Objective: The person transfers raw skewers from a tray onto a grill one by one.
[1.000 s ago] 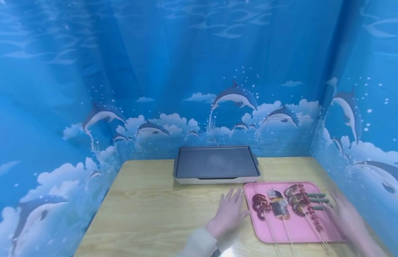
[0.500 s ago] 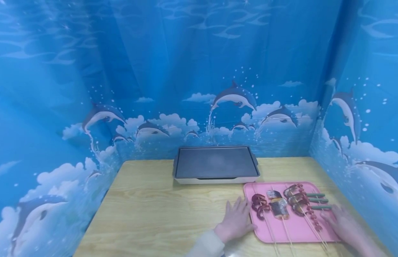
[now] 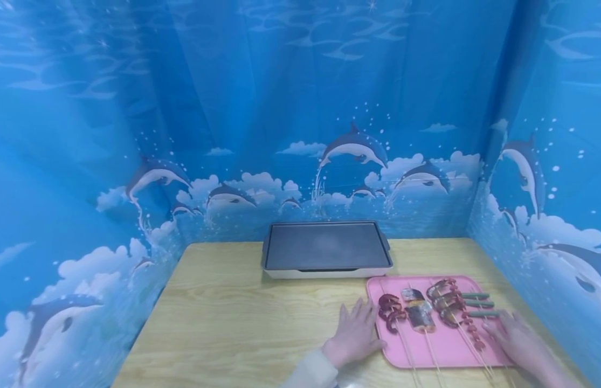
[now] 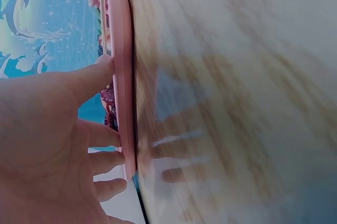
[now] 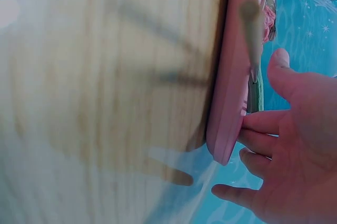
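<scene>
A pink tray (image 3: 448, 351) lies on the table's right side, bearing several skewers. They carry dark-red curled pieces (image 3: 390, 312), silver-skinned fish pieces (image 3: 420, 318), brown rounded pieces (image 3: 446, 304), small red pieces (image 3: 471, 326) and green sticks (image 3: 479, 303). My left hand (image 3: 354, 333) is at the tray's left edge, fingers extended; in the left wrist view its thumb (image 4: 95, 79) meets the rim. At the right edge is my right hand (image 3: 516, 342); in the right wrist view its fingers (image 5: 263, 121) reach the tray's side and the thumb stands apart above.
A dark rectangular griddle (image 3: 326, 245) with a pale base stands at the back of the wooden table (image 3: 222, 312), behind and left of the tray. A blue dolphin-print curtain (image 3: 261, 108) encloses the table at the back and sides. Skewer ends overhang the tray's front edge.
My left hand has moved right to the tray's left edge. My right hand has settled at the right edge. The tray has shifted very slightly left.
</scene>
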`<state>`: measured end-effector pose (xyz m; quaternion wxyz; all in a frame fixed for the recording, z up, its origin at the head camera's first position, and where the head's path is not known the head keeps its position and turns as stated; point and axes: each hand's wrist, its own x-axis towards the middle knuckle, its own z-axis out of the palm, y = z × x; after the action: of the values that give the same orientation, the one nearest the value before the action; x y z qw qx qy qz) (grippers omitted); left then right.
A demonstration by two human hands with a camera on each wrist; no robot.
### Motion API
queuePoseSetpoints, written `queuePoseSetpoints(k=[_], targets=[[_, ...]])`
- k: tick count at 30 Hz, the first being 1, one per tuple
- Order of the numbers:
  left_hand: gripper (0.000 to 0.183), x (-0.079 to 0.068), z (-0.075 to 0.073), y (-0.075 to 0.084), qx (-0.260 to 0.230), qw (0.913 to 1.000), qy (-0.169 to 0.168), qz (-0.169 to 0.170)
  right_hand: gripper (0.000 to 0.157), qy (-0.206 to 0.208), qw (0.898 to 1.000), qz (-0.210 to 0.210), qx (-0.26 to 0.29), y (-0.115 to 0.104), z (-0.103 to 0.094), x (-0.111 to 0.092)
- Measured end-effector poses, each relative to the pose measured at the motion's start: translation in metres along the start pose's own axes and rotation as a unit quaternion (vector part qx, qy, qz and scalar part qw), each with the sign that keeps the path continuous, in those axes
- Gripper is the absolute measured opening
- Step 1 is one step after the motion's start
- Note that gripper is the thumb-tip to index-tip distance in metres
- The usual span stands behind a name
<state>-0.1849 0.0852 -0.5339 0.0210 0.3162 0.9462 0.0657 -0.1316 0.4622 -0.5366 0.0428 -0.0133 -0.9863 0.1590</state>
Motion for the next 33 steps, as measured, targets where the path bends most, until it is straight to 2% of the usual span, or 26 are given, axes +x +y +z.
queuePoseSetpoints(k=[6,16,25,33], targets=[[0.080,-0.005,-0.002,-0.003,-0.009,0.9998,-0.015,-0.003,0.071,-0.014,1.000,0.004,0.004,-0.004,0.003,-0.003],[0.079,-0.013,-0.007,-0.008,-0.036,0.9991,-0.022,-0.009,0.076,-0.034,0.999,0.013,0.011,-0.011,0.006,-0.004],[0.078,-0.021,-0.009,-0.018,-0.010,0.9997,-0.015,-0.019,0.075,-0.034,0.999,0.009,0.019,-0.022,0.010,-0.004],[0.078,-0.027,-0.012,-0.026,-0.021,0.9992,-0.021,-0.027,0.072,-0.018,1.000,-0.007,0.023,-0.033,0.014,-0.005]])
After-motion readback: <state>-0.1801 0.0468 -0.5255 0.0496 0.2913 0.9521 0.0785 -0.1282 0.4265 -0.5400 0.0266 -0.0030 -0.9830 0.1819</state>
